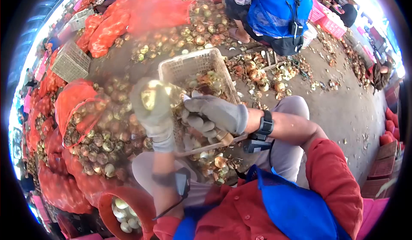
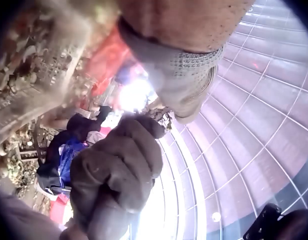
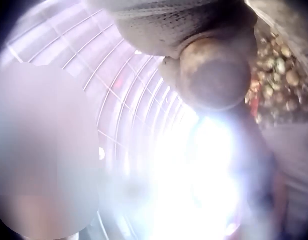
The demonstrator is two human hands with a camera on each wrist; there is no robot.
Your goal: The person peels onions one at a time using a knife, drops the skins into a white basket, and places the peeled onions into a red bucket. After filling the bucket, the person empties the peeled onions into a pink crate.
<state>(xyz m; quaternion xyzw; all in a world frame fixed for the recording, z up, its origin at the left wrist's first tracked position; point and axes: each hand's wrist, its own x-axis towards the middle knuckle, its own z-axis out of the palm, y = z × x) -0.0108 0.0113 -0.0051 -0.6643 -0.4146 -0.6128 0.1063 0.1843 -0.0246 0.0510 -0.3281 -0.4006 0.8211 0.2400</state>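
Observation:
My left hand (image 1: 152,113), in a grey glove and blurred in the head view, holds a pale onion (image 1: 148,98) above the left side of a plastic crate. Just to its right, my gloved right hand (image 1: 212,114) grips a knife by its wooden handle (image 1: 224,138), whose butt end points back toward me; the blade is hidden. In the right wrist view the round handle end (image 3: 214,75) sticks out of the glove. Curled dark glove fingers (image 2: 119,170) fill the middle of the left wrist view, below the left glove's cuff (image 2: 179,75).
The crate (image 1: 229,79) between my knees contains onions and skins. A heap of onions (image 1: 103,143) spills from red net sacks (image 1: 64,184) at left. Peeled onions lie in a red bucket (image 1: 105,212). A person in blue (image 1: 279,12) sits ahead, near scattered skins.

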